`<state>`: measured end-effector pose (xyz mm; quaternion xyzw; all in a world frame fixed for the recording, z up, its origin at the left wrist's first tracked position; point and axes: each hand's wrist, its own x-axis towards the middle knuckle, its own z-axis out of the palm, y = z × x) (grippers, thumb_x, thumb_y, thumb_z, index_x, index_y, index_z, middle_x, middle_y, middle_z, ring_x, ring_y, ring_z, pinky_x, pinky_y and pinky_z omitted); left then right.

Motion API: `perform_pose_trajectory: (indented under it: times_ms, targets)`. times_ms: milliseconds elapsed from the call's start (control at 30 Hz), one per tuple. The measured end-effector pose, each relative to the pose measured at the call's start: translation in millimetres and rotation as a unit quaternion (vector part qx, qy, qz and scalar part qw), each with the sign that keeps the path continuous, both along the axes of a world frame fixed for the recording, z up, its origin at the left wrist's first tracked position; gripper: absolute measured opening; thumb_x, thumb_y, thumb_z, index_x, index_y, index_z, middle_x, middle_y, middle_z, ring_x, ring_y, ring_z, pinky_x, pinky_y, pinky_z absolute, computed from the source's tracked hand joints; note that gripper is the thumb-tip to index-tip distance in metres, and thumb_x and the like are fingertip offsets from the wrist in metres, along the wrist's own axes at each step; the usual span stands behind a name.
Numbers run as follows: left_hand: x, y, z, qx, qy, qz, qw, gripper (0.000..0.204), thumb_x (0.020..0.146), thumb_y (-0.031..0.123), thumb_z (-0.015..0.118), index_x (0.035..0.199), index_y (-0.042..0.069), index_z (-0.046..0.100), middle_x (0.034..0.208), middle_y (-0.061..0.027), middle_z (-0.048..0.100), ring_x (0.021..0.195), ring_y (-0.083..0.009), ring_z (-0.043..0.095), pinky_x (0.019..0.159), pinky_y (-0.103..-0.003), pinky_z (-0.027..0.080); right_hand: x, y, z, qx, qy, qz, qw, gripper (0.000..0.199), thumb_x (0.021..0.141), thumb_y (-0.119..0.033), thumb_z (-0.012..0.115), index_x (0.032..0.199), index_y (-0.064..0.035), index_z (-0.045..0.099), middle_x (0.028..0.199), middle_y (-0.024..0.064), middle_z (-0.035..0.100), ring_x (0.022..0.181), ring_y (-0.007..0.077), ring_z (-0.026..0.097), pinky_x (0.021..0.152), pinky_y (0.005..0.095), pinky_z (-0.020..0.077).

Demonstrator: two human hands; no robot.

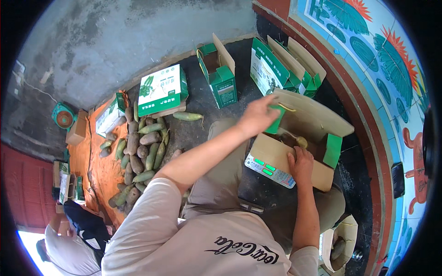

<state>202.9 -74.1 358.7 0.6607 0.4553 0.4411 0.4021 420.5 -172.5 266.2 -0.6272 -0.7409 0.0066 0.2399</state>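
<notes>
An open cardboard carton (317, 115) with green side flaps sits tilted on a digital scale (269, 171) with lit green displays. My left hand (260, 116) is at its far left corner, fingers closed on the edge beside the green flap. My right hand (301, 164) lies over the near flap, fingers spread and reaching into the opening. By those fingertips, a radish with a yellowish end (301, 141) shows inside. The rest of the contents is shadowed or hidden by the walls.
A heap of green and reddish-brown radishes (146, 138) lies left on an orange sheet (99, 168). Behind stand a closed green-and-white carton (161, 89) and open cartons (223, 89). A carton with radishes (345, 237) is at lower right. Another person (71, 250) sits lower left.
</notes>
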Motion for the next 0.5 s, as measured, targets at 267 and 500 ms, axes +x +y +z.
perform_pose_trajectory:
  times_ms: [267,500]
  targets:
    - [-182.0,-53.1,-79.0,-0.031,0.002,0.31,0.95,0.022,0.085,0.009,0.057,0.105,0.003,0.062,0.097,-0.0083,0.065,0.09,-0.0172,0.061,0.083,-0.029,0.047,3.9,5.8,-5.9,-0.013,0.006,-0.004,1.0,0.033,0.082,-0.024,0.061,0.106,-0.0009,0.059,0.098,0.0167,0.06,0.095,0.0346,0.054,0.088,0.0445,0.0395]
    - [-351.4,-264.1,-309.3,-0.308,0.56,0.056,0.767,0.037,0.081,0.028,0.058,0.112,0.008,0.059,0.106,-0.0185,0.062,0.102,-0.0339,0.059,0.088,-0.042,0.047,-8.5,10.5,-3.3,0.014,-0.004,0.022,1.0,0.03,0.085,-0.022,0.058,0.107,-0.001,0.059,0.1,0.0174,0.061,0.096,0.0359,0.055,0.087,0.0449,0.0408]
